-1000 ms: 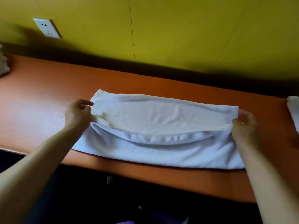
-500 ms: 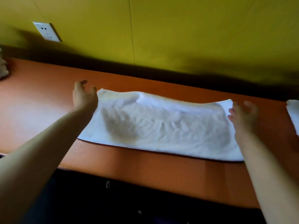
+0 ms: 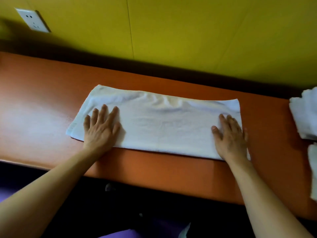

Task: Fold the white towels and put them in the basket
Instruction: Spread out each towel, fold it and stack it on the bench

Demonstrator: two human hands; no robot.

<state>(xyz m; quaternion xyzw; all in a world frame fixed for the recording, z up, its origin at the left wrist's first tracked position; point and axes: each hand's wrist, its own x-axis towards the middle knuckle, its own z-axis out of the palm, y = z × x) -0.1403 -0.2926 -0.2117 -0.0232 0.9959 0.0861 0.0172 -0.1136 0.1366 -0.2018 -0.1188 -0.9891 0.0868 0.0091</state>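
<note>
A white towel point(image 3: 159, 121), folded lengthwise into a long strip, lies flat across the middle of the orange table point(image 3: 37, 93). My left hand point(image 3: 101, 126) presses flat on the towel's left part, fingers spread and straight. On the towel's right end my right hand point(image 3: 230, 136) lies flat too, palm down. A few wrinkles show along the towel's far edge. No basket is in view.
More white towels point(image 3: 305, 114) lie at the table's right edge, one part point(image 3: 313, 169) hanging toward the front. A yellow wall with a white socket point(image 3: 32, 20) runs behind the table. The table's front edge is close to my forearms.
The near half of the towel went over the far half and was let go. Both hands then came back onto the folded towel and now press it flat.
</note>
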